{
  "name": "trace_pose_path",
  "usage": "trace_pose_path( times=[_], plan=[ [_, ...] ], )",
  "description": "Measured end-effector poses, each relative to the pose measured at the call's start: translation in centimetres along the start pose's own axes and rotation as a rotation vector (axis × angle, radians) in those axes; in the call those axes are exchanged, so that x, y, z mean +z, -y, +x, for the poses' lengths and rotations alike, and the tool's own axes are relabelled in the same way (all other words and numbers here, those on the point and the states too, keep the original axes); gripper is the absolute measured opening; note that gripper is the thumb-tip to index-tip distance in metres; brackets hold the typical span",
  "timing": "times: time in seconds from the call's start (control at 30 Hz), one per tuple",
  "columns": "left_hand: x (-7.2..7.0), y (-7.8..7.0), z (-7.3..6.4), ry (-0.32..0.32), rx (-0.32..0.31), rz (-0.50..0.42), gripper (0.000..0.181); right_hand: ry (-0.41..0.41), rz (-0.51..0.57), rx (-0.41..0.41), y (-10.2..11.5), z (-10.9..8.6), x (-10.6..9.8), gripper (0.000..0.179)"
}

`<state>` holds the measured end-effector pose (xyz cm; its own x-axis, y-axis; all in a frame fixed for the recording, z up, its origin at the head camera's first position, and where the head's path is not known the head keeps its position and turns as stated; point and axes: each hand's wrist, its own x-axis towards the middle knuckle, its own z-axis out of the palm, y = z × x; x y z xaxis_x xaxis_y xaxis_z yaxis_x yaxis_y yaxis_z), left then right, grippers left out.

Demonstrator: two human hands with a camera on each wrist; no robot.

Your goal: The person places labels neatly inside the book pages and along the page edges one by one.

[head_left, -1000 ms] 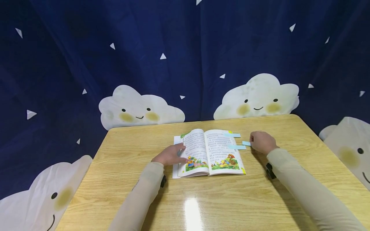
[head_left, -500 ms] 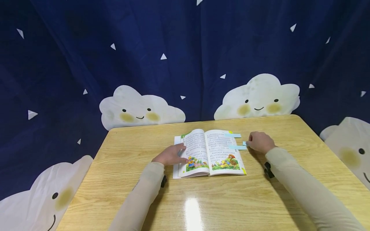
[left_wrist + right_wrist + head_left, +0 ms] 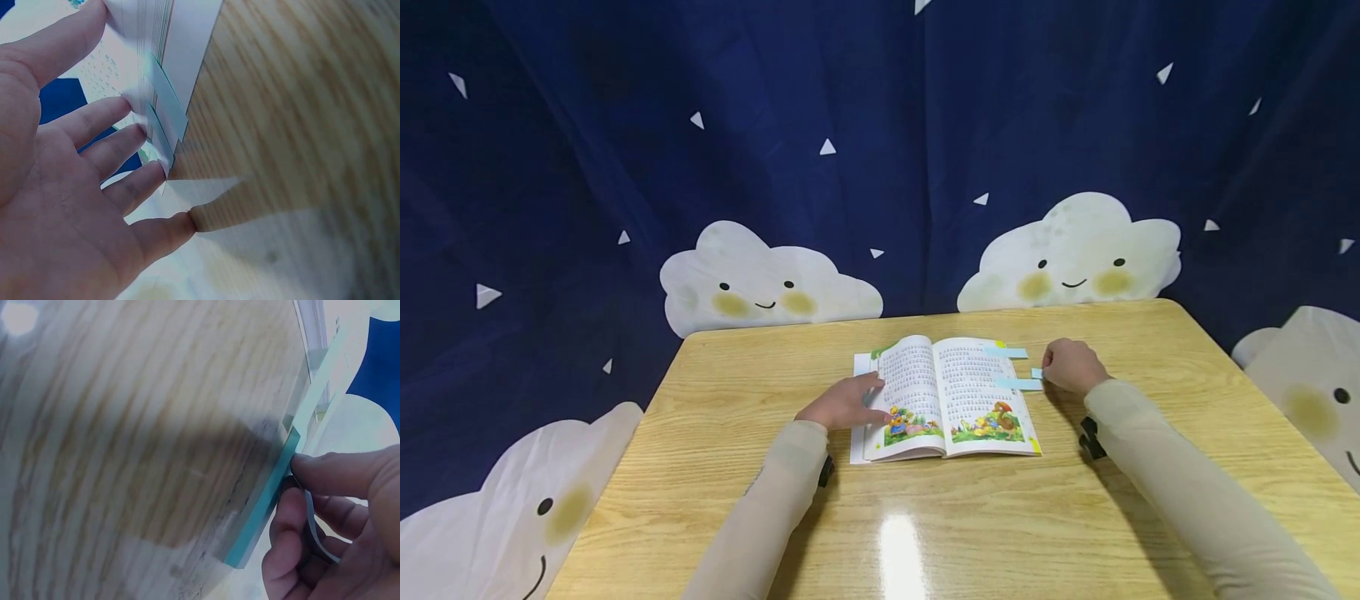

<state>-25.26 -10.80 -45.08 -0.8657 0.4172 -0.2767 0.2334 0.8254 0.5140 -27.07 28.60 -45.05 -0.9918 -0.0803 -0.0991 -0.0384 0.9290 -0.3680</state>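
Observation:
An open picture book (image 3: 973,392) lies on the wooden table, two pale blue sticky strips (image 3: 1019,384) jutting from its right page. My left hand (image 3: 842,404) rests at the left page's outer edge with fingers spread, thumb over the page. In the left wrist view its fingertips touch the page edges, beside two more blue tabs (image 3: 169,97) sticking out there. Just right of the book, my right hand (image 3: 1075,367) pinches a pale blue sticky strip (image 3: 1037,373) between thumb and forefinger. A thin pale curved piece (image 3: 315,531) runs into the curled palm in the right wrist view.
A wooden table (image 3: 737,517) extends on all sides of the book. Behind it hangs a dark blue curtain (image 3: 812,83) with white triangles and smiling clouds. A bright light reflection (image 3: 901,550) shows near the front of the tabletop.
My right hand has shifted slightly left toward the book, and less of the strip shows beyond its fingers. My left hand and the book stay in place.

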Motion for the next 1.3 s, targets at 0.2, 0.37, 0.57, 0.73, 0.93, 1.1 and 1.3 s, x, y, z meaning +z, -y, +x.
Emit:
trace_pose_path(
  times=[0.2, 0.37, 0.57, 0.73, 0.93, 1.1, 1.3],
  plan=[
    [0.0, 0.0, 0.0, -0.002, 0.002, 0.0, 0.071, -0.002, 0.031, -0.002, -0.3, 0.0, 0.0, 0.013],
    [-0.1, 0.0, -0.1, -0.009, 0.014, -0.006, 0.071, -0.011, 0.059, 0.024, -0.3, 0.0, -0.2, 0.016],
    [0.0, 0.1, 0.0, -0.009, 0.02, -0.011, 0.072, 0.005, 0.099, 0.045, -0.4, -0.2, -0.4, 0.028],
    [0.0, 0.2, 0.0, -0.009, 0.023, -0.014, 0.072, 0.023, 0.124, 0.05, -0.3, -0.4, -0.4, 0.039],
    [0.1, 0.2, 0.1, -0.009, 0.009, -0.038, 0.072, 0.031, 0.115, 0.055, -0.3, -0.3, -0.6, 0.039],
    [0.1, 0.0, 0.0, -0.011, -0.013, -0.057, 0.073, 0.038, 0.095, 0.06, -0.3, -0.1, -1.0, 0.038],
    [0.1, 0.1, 0.1, -0.006, -0.013, -0.037, 0.072, 0.063, 0.095, 0.062, -0.6, 0.2, -0.8, 0.037]
  ],
)
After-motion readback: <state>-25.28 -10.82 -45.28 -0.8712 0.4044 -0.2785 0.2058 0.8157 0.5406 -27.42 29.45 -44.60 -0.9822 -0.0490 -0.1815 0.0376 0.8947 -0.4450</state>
